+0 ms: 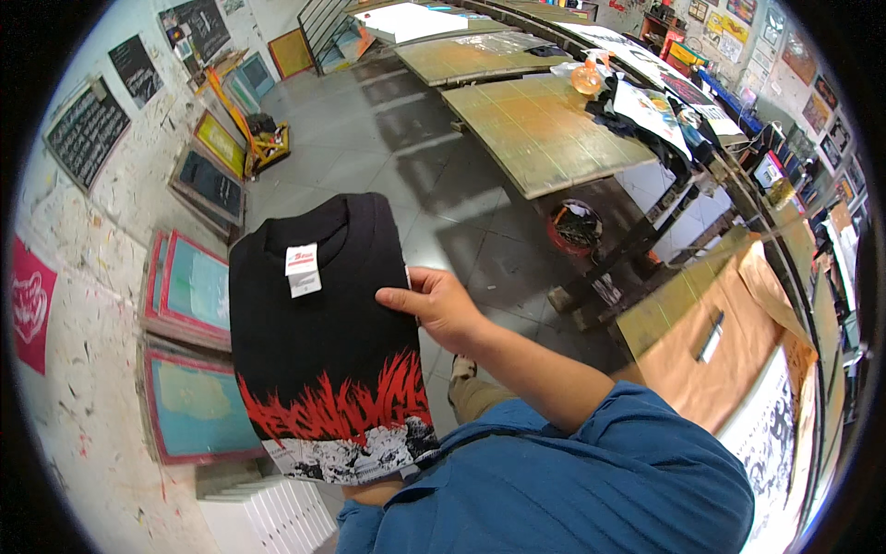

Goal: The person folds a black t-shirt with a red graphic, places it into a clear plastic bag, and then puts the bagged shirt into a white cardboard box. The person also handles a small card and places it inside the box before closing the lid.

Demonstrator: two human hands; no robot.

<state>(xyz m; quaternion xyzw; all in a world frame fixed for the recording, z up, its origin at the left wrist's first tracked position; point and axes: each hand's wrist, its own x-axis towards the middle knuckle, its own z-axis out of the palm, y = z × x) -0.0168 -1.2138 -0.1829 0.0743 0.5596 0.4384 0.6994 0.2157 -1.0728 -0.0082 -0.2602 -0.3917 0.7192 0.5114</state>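
A folded black T-shirt (323, 323) is held up in front of me at the left, collar away from me. Red jagged lettering and a black-and-white print cover its near part, and a white label (302, 270) lies below the collar. My right hand (443, 309) is closed on the shirt's right edge, thumb on top and fingers underneath. Of my left arm (374, 492), only a bit of forearm and the blue sleeve show at the shirt's near edge. My left hand is hidden beneath the shirt, so its fingers cannot be made out.
Framed printing screens (198, 397) lean along the left wall. Flat printing boards (544, 129) stretch away at the right, an orange spray bottle (586, 78) on one. Below them stands a red bucket (574, 228). Brown paper (711, 342) with a marker (712, 338) lies at the near right.
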